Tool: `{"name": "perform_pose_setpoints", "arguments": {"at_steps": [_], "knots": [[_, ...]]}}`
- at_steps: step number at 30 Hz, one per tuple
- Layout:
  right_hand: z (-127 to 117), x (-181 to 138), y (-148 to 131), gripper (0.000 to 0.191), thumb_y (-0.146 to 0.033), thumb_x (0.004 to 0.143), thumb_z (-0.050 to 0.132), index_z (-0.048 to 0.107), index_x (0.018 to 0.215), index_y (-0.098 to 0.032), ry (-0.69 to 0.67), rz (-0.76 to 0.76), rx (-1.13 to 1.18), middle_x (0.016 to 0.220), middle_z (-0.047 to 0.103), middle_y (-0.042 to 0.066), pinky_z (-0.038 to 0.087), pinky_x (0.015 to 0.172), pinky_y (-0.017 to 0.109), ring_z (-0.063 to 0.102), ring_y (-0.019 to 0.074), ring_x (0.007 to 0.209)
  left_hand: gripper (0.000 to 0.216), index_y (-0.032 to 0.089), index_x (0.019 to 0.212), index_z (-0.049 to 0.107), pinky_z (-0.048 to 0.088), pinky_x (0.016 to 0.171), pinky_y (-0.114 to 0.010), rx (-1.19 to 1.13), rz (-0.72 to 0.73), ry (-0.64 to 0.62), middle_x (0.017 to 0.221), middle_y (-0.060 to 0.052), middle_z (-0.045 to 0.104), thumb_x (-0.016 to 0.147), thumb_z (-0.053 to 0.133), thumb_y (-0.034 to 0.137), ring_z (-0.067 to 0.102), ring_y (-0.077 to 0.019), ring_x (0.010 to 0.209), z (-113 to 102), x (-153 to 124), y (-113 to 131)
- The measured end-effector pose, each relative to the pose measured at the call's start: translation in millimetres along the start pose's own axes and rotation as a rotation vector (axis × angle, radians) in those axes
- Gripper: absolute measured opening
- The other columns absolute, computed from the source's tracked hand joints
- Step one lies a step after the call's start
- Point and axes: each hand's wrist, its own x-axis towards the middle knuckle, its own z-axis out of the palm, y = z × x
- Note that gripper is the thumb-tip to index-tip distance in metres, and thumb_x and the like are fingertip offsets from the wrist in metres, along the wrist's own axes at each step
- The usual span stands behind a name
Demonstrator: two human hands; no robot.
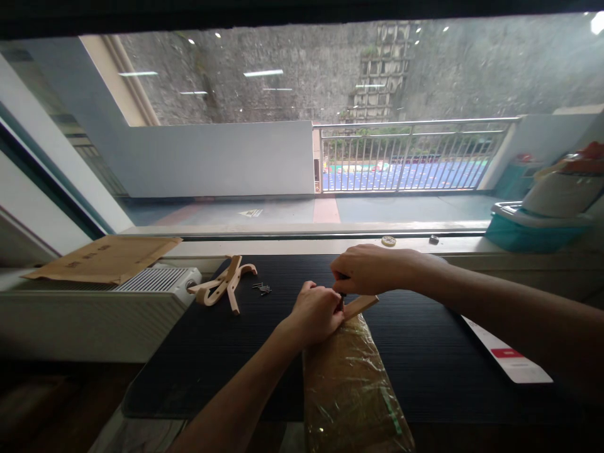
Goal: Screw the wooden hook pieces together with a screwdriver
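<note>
My right hand (361,269) is closed in a fist round a dark, thin-shafted tool that looks like a screwdriver, mostly hidden by the fingers. The tool points down toward a pale wooden piece (362,306). Closed on the near end of that piece is my left hand (317,313), just below and left of the right one. The wooden piece rests across the far end of a long, tape-wrapped brown package (352,384). To the left lie several curved wooden parts (226,286) with holes, and a small pile of screws (262,289).
A black table (226,365) carries these things. At its right lies a white and red card or box (509,352). A brown envelope (104,258) lies over the radiator (160,280). A roll of tape (389,241) and a teal bin (533,229) stand on the windowsill.
</note>
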Motion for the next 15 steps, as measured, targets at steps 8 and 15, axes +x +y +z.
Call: {"name": "perform_pose_setpoints", "arguments": {"at_steps": [8,15], "knots": [[-6.3,-4.2,-4.7,0.016,-0.019,0.076,0.052,0.067,0.082,-0.020,-0.020,-0.092,-0.008,0.076,0.064,0.002,0.031,0.057,0.026,0.048,0.0123,0.066,0.025,0.019,0.070,0.067,0.034,0.083,-0.037,-0.009,-0.020,-0.010,0.074,-0.005,0.071,0.082,0.047,0.028,0.063,-0.0192,0.077,0.6,0.4,-0.2],[-0.8,-0.3,-5.1,0.024,-0.033,0.081,0.048,0.066,0.080,-0.017,0.008,-0.005,-0.047,0.067,0.060,0.003,0.027,0.051,0.026,0.040,0.0110,0.055,0.018,0.020,0.079,0.066,0.033,0.084,-0.039,-0.036,-0.010,-0.006,0.080,-0.003,0.071,0.080,0.048,0.024,0.063,-0.0190,0.077,0.2,-1.1,0.2]]}}
